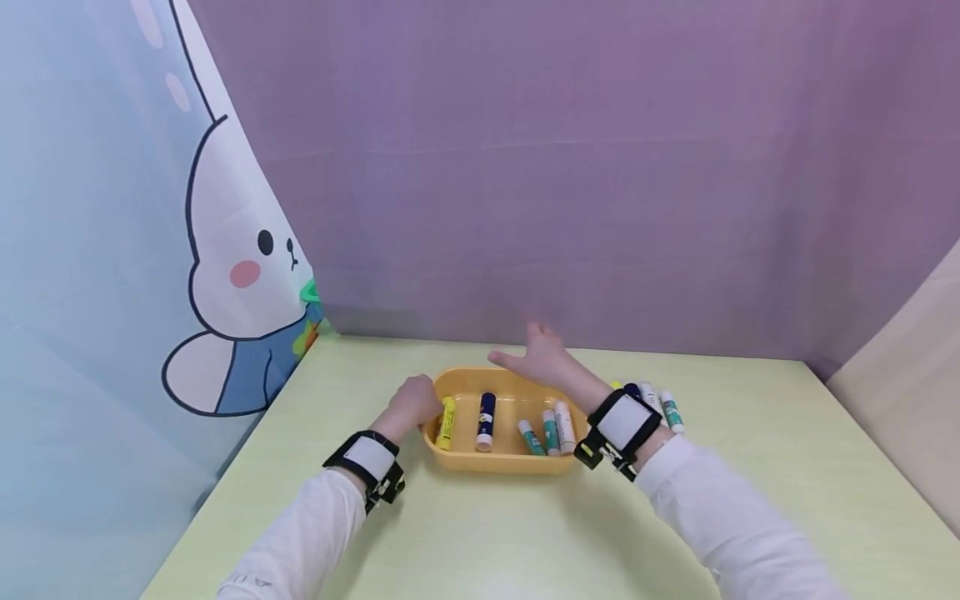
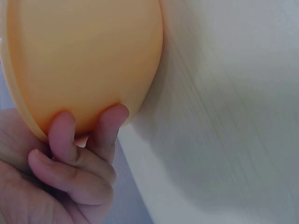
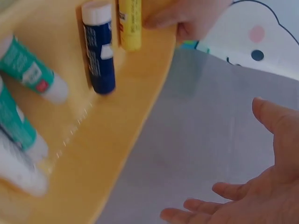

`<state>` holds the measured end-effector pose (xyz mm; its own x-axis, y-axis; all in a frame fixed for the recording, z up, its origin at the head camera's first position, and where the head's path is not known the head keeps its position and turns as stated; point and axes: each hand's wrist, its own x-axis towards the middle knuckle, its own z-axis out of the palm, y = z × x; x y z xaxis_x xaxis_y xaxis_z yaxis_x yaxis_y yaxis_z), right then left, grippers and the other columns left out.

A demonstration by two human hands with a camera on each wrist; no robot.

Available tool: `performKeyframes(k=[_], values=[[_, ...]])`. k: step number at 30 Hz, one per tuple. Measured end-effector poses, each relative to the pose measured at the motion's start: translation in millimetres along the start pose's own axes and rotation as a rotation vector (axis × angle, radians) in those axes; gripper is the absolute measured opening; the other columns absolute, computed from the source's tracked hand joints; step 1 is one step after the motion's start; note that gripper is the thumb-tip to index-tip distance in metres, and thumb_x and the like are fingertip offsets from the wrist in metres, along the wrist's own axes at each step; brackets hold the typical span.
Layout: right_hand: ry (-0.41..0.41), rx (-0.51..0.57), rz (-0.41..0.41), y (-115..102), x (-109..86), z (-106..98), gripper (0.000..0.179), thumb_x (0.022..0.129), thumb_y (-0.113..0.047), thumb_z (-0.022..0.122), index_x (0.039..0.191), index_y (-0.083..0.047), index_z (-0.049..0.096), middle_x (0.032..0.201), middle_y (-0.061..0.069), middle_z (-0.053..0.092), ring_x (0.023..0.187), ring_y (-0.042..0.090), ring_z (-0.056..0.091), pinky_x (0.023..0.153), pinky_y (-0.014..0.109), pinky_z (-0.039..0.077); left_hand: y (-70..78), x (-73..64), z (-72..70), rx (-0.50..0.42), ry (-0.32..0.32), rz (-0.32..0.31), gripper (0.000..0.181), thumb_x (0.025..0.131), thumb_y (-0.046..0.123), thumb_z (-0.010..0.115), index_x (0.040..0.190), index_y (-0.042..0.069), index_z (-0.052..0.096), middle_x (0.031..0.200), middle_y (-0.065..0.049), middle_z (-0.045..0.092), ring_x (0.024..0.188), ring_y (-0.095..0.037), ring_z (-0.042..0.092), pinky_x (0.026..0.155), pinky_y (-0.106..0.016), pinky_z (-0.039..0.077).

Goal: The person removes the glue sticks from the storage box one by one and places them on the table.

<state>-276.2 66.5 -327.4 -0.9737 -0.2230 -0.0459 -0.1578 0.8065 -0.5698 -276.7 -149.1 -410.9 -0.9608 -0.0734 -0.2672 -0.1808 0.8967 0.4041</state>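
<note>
My left hand [image 1: 417, 402] grips the left end of an orange plastic tray [image 1: 502, 463]; in the left wrist view its fingertips [image 2: 114, 116] curl against the outer wall. Open and holding nothing, my right hand [image 1: 546, 358] hovers over the tray's back edge, thumb spread from the fingers. Inside the tray lie a yellow glue stick [image 1: 446, 423] at the left, a navy glue stick [image 1: 486, 419] near the middle, and two green-and-white glue sticks [image 1: 551, 433] beside a white one [image 1: 564, 427] at the right.
More glue sticks lie on the table right of the tray, partly hidden by the right wrist: a navy one [image 1: 632, 390], a white one [image 1: 651, 398], a green-and-white one [image 1: 672, 412] and a bit of yellow. A purple curtain [image 1: 555, 183] hangs behind the table [image 1: 487, 533].
</note>
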Motion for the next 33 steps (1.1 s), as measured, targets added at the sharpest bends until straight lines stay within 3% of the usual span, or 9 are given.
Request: performKeyframes(k=[6, 13, 23, 30, 32, 33], values=[[-0.024, -0.005, -0.012, 0, 2.0, 29, 0.095, 0.082, -0.059, 0.061, 0.146, 0.001, 0.024, 0.148, 0.026, 0.027, 0.133, 0.041, 0.033, 0.103, 0.052, 0.039, -0.3, -1.2, -0.8, 0.016, 0.003, 0.014, 0.020, 0.088, 0.010, 0.056, 0.102, -0.004, 0.056, 0.074, -0.010, 0.059, 0.052, -0.017, 0.061, 0.043, -0.022, 0.048], [-0.062, -0.064, 0.009, -3, -4.4, 56, 0.089, 0.081, -0.061, 0.060, 0.140, 0.002, 0.036, 0.135, 0.024, 0.042, 0.113, 0.034, 0.052, 0.094, 0.045, 0.049, 1.4, -3.2, -2.0, 0.029, 0.012, 0.020, 0.022, 0.087, 0.010, 0.057, 0.103, -0.005, 0.056, 0.072, -0.010, 0.059, 0.051, -0.016, 0.060, 0.042, -0.021, 0.048], [-0.100, -0.190, 0.007, 4, -3.8, 90, 0.083, 0.085, -0.046, 0.064, 0.136, 0.012, 0.034, 0.138, 0.028, 0.038, 0.126, 0.036, 0.039, 0.103, 0.042, 0.040, 2.9, -2.7, -1.9, 0.069, 0.015, 0.018, 0.017, 0.088, 0.010, 0.056, 0.098, -0.004, 0.057, 0.068, -0.010, 0.059, 0.048, -0.015, 0.059, 0.041, -0.021, 0.046], [-0.111, -0.207, 0.009, 8, -0.8, 100, 0.075, 0.082, -0.042, 0.069, 0.127, 0.014, 0.043, 0.124, 0.025, 0.047, 0.109, 0.031, 0.048, 0.095, 0.042, 0.044, 3.9, -5.3, -3.5, 0.056, 0.014, 0.015, 0.018, 0.087, 0.009, 0.056, 0.099, -0.004, 0.056, 0.071, -0.010, 0.059, 0.049, -0.016, 0.059, 0.041, -0.022, 0.047], [-0.127, -0.234, -0.008, 7, -0.1, 100, 0.067, 0.084, -0.043, 0.067, 0.117, 0.013, 0.051, 0.120, 0.024, 0.052, 0.106, 0.029, 0.050, 0.097, 0.040, 0.042, 4.3, -6.2, -3.6, 0.049, 0.014, 0.015, 0.018, 0.087, 0.009, 0.057, 0.099, -0.005, 0.056, 0.071, -0.010, 0.058, 0.049, -0.016, 0.059, 0.041, -0.022, 0.047], [-0.137, -0.230, -0.014, 7, 0.1, 100, 0.061, 0.084, -0.043, 0.066, 0.109, 0.012, 0.056, 0.112, 0.021, 0.057, 0.099, 0.027, 0.053, 0.092, 0.037, 0.045, 4.4, -6.5, -3.7, 0.047, 0.015, 0.017, 0.019, 0.087, 0.009, 0.057, 0.100, -0.005, 0.056, 0.072, -0.011, 0.058, 0.049, -0.016, 0.059, 0.041, -0.022, 0.047]])
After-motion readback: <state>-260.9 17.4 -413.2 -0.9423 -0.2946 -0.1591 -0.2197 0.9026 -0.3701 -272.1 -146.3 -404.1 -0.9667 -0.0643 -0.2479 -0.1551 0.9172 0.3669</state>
